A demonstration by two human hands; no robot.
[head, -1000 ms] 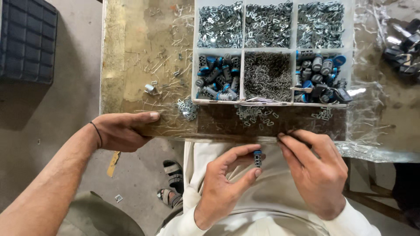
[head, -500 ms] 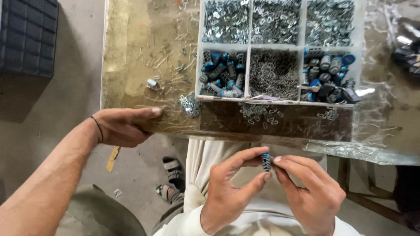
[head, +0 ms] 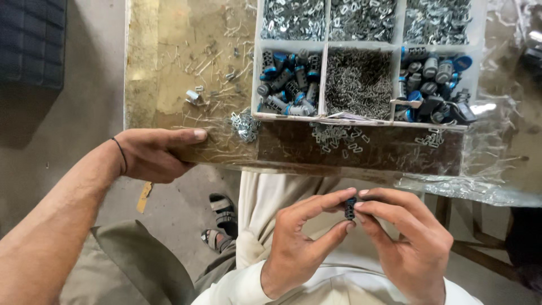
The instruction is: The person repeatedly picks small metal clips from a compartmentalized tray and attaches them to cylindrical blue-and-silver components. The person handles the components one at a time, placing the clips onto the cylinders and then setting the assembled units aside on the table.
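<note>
Blue-capped small part (head: 350,208) pinched between left hand (head: 299,243) and right hand (head: 406,243), fingertips closed on it, probably for seating a clip | above lap, 6 o'clock of compartment tray (head: 324,79) on worktop (head: 169,68) | co-worker's hand (head: 155,152) grips worktop edge, 9 o'clock.

This is looking like a small workshop where people are putting little parts together. A white sorting tray (head: 370,116) is sitting on a worn wooden table (head: 169,68), and its boxes are holding piles of tiny metal clips and small blue and grey parts. Loose metal bits (head: 244,125) are lying all over the tabletop. The floor (head: 84,113) below is showing bare, dusty concrete, and a dark plastic crate (head: 31,39) is standing on it.
</note>
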